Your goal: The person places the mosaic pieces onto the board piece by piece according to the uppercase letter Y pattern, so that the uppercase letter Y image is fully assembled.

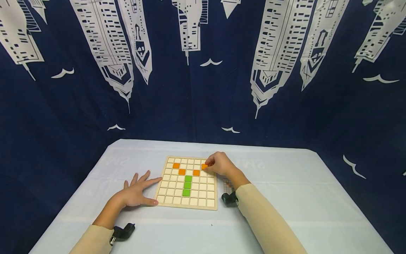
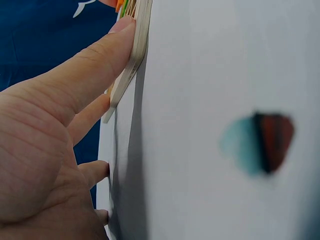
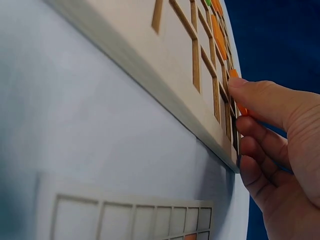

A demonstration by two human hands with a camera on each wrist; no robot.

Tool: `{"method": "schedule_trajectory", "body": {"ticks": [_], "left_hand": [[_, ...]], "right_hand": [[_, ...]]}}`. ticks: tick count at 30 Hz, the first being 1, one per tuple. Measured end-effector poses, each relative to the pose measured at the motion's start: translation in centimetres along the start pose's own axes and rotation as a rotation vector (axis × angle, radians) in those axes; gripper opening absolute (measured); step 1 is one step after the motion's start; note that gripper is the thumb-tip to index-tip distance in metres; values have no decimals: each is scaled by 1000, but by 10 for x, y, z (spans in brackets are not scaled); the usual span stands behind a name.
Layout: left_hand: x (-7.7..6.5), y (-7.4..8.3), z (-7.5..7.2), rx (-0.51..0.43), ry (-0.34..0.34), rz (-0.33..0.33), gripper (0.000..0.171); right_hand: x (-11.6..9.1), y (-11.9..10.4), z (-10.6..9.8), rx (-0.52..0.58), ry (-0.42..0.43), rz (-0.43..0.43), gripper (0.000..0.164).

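A wooden grid board (image 1: 202, 207) lies on the table. Three green tiles (image 1: 187, 185) form a column in its middle cells, and orange tiles (image 1: 182, 171) sit on either side above them. My right hand (image 1: 222, 165) pinches another orange tile (image 1: 204, 166) between thumb and fingers at the board's upper right; in the right wrist view this orange tile (image 3: 242, 107) is tilted against the grid. Spread out at the board's left side, my left hand (image 1: 134, 194) touches the edge with thumb and one finger. In the left wrist view the thumb (image 2: 107, 52) presses the board's rim.
A small card with a printed grid (image 3: 130, 220) lies to the right of the board, partly hidden under my right wrist in the head view. The white table (image 1: 285, 197) ends at a dark blue curtain (image 1: 196, 102) with white building prints.
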State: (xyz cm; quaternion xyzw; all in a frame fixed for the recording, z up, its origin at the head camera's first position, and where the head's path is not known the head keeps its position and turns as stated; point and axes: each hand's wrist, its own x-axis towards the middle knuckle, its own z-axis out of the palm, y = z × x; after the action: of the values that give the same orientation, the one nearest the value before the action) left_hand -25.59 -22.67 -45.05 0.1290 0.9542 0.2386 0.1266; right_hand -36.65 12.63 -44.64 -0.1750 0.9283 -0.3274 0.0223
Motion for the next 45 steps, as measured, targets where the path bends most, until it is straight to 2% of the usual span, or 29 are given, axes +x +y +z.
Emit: {"method": "schedule_trajectory", "body": {"ticks": [6,20,32,45], "left_hand": [[-1,1,-1,-3,-1,3,100],[0,0,-1,-12,6,8,100],[0,2,0,-9,-2,-20,100],[0,3,0,-17,-2,-21,101]], "right_hand": [[3,1,1,-10,-12,-8,17],[4,-2,2,-2,-27,57,19],[2,-3,1,-4,-18,24,23],[0,-1,-4,4,0,7,27]]}}
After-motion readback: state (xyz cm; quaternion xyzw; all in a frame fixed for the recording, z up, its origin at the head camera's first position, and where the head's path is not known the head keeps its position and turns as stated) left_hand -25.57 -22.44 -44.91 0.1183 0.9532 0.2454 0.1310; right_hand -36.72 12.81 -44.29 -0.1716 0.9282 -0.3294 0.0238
